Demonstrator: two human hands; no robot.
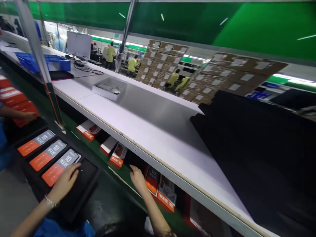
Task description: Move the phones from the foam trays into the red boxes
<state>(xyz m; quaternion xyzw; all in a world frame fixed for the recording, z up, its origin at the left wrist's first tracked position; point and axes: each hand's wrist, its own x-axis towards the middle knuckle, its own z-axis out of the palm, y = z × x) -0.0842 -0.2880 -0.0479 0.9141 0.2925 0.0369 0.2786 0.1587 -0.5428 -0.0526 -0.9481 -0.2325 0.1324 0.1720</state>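
Note:
My left hand (64, 182) lies flat, fingers apart, on a black tray (84, 184) that holds three orange-and-grey "WAVE 10" phone boxes (60, 166) in slots. My right hand (137, 177) reaches under the white shelf (158, 131) toward the green conveyor belt (118, 179), its fingers stretched out beside an orange-and-white box (152, 179). More such boxes (118, 155) lie along the belt. The right hand holds nothing that I can see.
Another person's hand (27, 116) rests at the far left by stacked red boxes (14, 98). On the shelf stand a shallow white tray (110, 88), blue bins (43, 62), a monitor (79, 45) and black foam sheets (266, 148). Workers in yellow and stacked cartons (222, 75) show behind.

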